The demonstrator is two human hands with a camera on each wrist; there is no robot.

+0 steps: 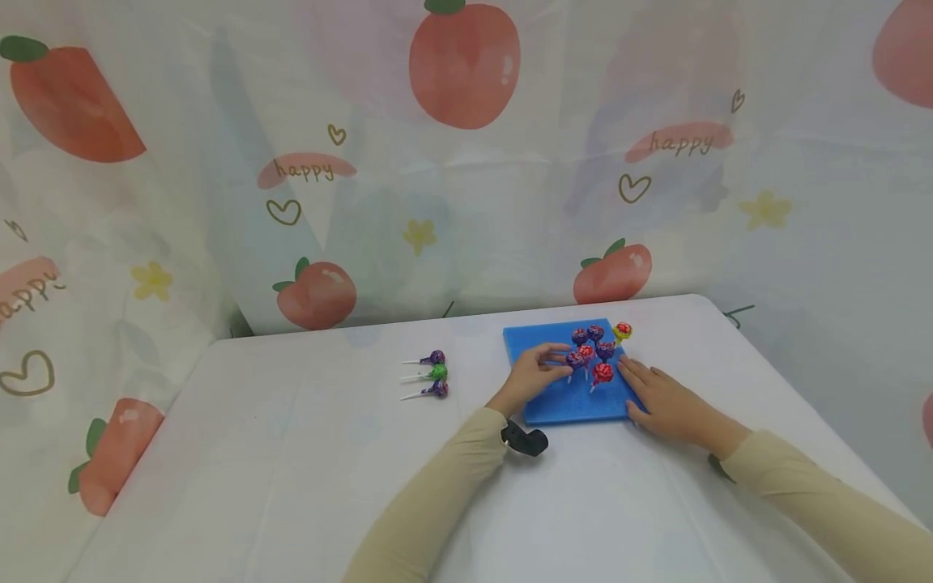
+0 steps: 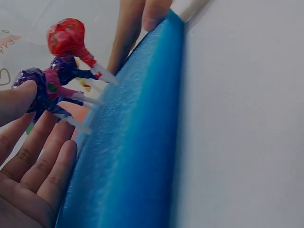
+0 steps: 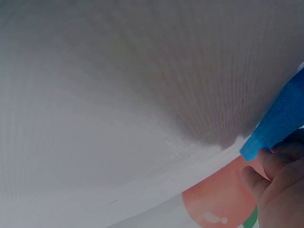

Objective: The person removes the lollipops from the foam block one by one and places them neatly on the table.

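Note:
Several wrapped lollipops stand on their white sticks in a blue foam board (image 1: pixel 564 405), among them a red one (image 1: pixel 602 373) and a yellow one (image 1: pixel 623 330). My left hand (image 1: pixel 535 374) comes in from the board's left side and pinches a purple lollipop (image 2: pixel 29 78) by its wrapped head. In the left wrist view the thumb lies on its near side, with the fingers spread behind; its stick reaches down to the board. My right hand (image 1: pixel 666 402) rests along the board's right edge with fingers extended, seen low at the right in the right wrist view.
Left of the board, three lollipops lie in a column on the white table (image 1: pixel 291 470): a purple one (image 1: pixel 436 357), a green one (image 1: pixel 437 372) and another purple one (image 1: pixel 440 389). A black wrist device (image 1: pixel 525 440) sits at my left cuff. A printed curtain (image 1: pixel 481 202) hangs behind.

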